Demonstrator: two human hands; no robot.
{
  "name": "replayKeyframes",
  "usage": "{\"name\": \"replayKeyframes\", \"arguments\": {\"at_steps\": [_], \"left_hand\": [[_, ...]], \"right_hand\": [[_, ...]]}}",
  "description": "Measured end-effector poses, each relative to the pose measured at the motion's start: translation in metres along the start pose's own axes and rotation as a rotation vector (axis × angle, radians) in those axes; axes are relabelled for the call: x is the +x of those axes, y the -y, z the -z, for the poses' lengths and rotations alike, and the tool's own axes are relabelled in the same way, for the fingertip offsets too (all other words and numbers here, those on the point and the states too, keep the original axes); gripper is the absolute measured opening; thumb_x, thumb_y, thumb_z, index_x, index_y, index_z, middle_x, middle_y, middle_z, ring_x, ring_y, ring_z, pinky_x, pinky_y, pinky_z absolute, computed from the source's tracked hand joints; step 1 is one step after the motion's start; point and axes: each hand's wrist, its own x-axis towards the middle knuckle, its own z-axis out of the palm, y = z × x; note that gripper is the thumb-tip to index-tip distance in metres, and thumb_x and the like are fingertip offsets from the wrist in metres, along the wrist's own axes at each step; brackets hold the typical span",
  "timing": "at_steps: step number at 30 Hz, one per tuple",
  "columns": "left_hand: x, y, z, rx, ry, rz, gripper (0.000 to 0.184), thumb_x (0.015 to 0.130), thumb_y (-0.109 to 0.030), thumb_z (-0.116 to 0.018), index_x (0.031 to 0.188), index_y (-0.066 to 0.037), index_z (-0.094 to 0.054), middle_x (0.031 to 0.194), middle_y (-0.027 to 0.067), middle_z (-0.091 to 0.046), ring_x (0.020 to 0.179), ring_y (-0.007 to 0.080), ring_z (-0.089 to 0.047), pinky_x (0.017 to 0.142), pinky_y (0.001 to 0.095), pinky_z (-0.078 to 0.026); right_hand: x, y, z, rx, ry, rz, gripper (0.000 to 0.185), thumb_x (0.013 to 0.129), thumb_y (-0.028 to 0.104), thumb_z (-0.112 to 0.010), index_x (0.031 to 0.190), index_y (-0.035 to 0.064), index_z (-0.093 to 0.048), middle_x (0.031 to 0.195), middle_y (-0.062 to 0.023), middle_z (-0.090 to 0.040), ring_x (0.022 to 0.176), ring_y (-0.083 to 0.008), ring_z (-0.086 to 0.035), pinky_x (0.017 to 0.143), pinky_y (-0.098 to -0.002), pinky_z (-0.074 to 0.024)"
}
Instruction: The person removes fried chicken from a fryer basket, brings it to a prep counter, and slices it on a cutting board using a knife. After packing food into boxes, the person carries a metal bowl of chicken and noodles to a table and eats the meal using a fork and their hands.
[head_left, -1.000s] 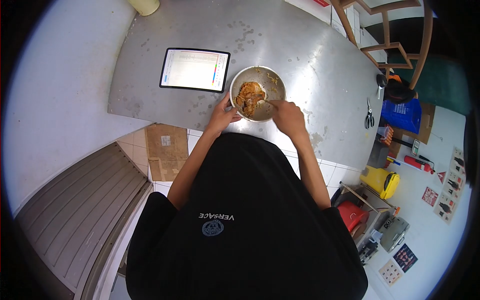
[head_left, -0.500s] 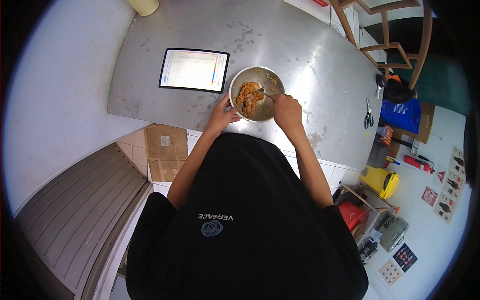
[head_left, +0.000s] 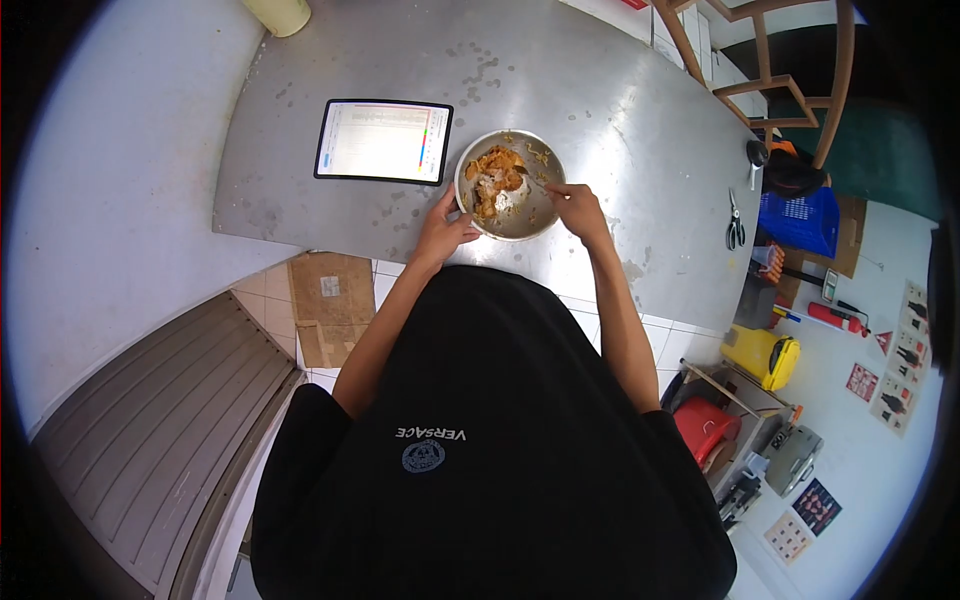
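Note:
A round metal bowl (head_left: 541,208) stands near the front edge of the steel table. Inside it, an orange-brown food mixture (head_left: 497,168) is heaped at the far and left side, with pale bits stuck to the wall. My left hand (head_left: 440,238) grips the bowl's left rim, thumb toward the front. Closed around a spoon handle, my right hand (head_left: 580,212) is at the bowl's right rim. The metal spoon (head_left: 534,181) reaches in, its tip against the mixture.
Left of the bowl lies a lit tablet (head_left: 382,141) on the steel table (head_left: 330,50). Scissors (head_left: 735,222) rest near the table's right edge. Past that edge is a blue crate (head_left: 800,222). A pale yellow container (head_left: 278,14) stands at the far left corner.
The food has been pushed toward the bowl's far left side, baring more of its bottom. My right hand has shifted slightly and the spoon shows more. My left hand keeps its grip.

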Motion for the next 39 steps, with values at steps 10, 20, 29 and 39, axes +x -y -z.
{"name": "replayKeyframes", "arguments": {"at_steps": [10,20,29,39], "left_hand": [[0.007,0.006,0.003,-0.019,-0.058,-0.082,0.064,0.094,0.001,-0.054,0.152,-0.007,-0.029,0.137,0.0207,-0.049,0.09,0.0213,-0.07,0.075,0.0298,-0.062],[0.005,0.02,0.007,-0.107,-0.108,-0.09,0.048,0.092,-0.01,-0.065,0.134,0.004,-0.046,0.129,0.0187,-0.054,0.096,0.0212,-0.066,0.078,0.0294,-0.06],[0.018,0.033,0.014,0.025,-0.131,-0.309,0.049,0.088,-0.013,-0.072,0.129,0.002,-0.051,0.127,0.0178,-0.056,0.113,0.0227,-0.058,0.091,0.0304,-0.052],[0.003,0.02,0.006,0.0,-0.025,-0.002,0.054,0.091,-0.013,-0.07,0.133,0.001,-0.04,0.128,0.0156,-0.052,0.109,0.022,-0.062,0.093,0.0372,-0.054]], "right_hand": [[-0.006,0.006,0.031,0.324,0.5,-0.447,0.037,0.086,0.012,-0.053,0.116,-0.0047,-0.067,0.059,-0.005,-0.054,0.039,-0.013,-0.049,0.034,-0.0289,-0.0388],[-0.042,0.014,0.04,-0.35,0.2,0.135,0.034,0.092,0.017,-0.048,0.112,0.0008,-0.068,0.072,-0.0185,-0.067,0.059,-0.029,-0.066,0.069,-0.0416,-0.058],[-0.04,0.037,0.057,0.249,0.587,-0.364,0.031,0.098,0.019,-0.048,0.115,0.0016,-0.068,0.05,-0.0023,-0.049,0.041,-0.0107,-0.043,0.041,-0.0279,-0.0398],[-0.046,0.024,0.044,0.544,0.577,-0.44,0.027,0.1,0.017,-0.047,0.113,0.0027,-0.066,0.051,0.0062,-0.037,0.041,-0.0052,-0.028,0.038,-0.0237,-0.0265]]}}
